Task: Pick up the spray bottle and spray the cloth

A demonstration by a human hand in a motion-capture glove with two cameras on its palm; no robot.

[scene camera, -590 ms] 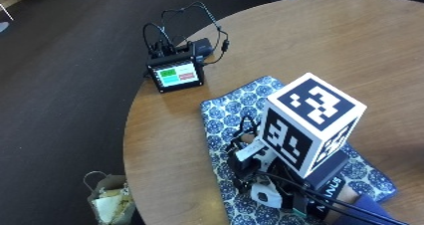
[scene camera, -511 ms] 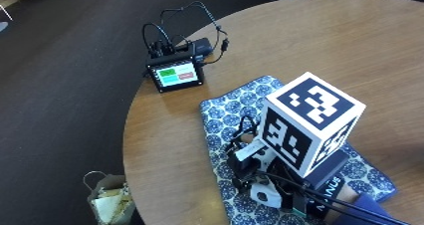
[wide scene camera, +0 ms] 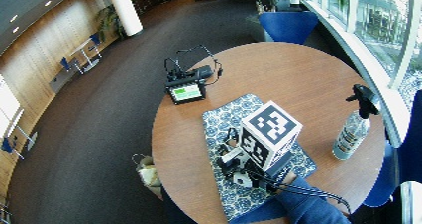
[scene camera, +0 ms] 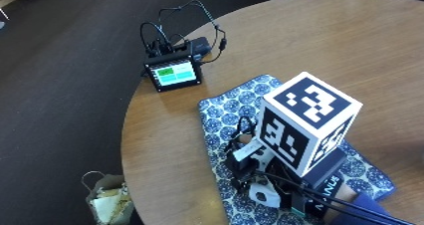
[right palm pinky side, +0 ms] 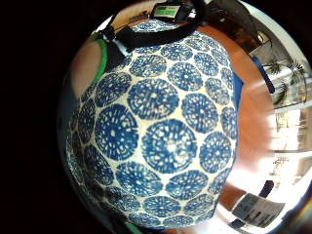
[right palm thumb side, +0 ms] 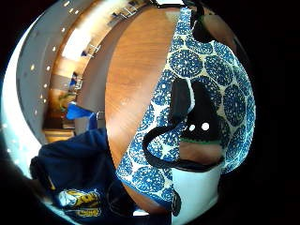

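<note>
A blue and white patterned cloth (wide scene camera: 227, 117) lies flat on the round wooden table (wide scene camera: 277, 65). My gloved right hand (wide scene camera: 237, 167) rests palm down on the cloth's near half (scene camera: 225, 115), fingers stretched out and holding nothing. The clear spray bottle (wide scene camera: 351, 130) with a black trigger head stands upright near the table's right edge, well away from the hand. The little finger side palm view is filled by the cloth (right palm pinky side: 161, 141). In the thumb side palm view a gloved finger (right palm thumb side: 199, 119) lies along the cloth (right palm thumb side: 187, 61).
A small screen device (scene camera: 173, 74) with black cables sits at the table's far left edge, beyond the cloth. A paper bag (scene camera: 106, 200) stands on the floor by the table. A blue chair (wide scene camera: 287, 26) is behind the table.
</note>
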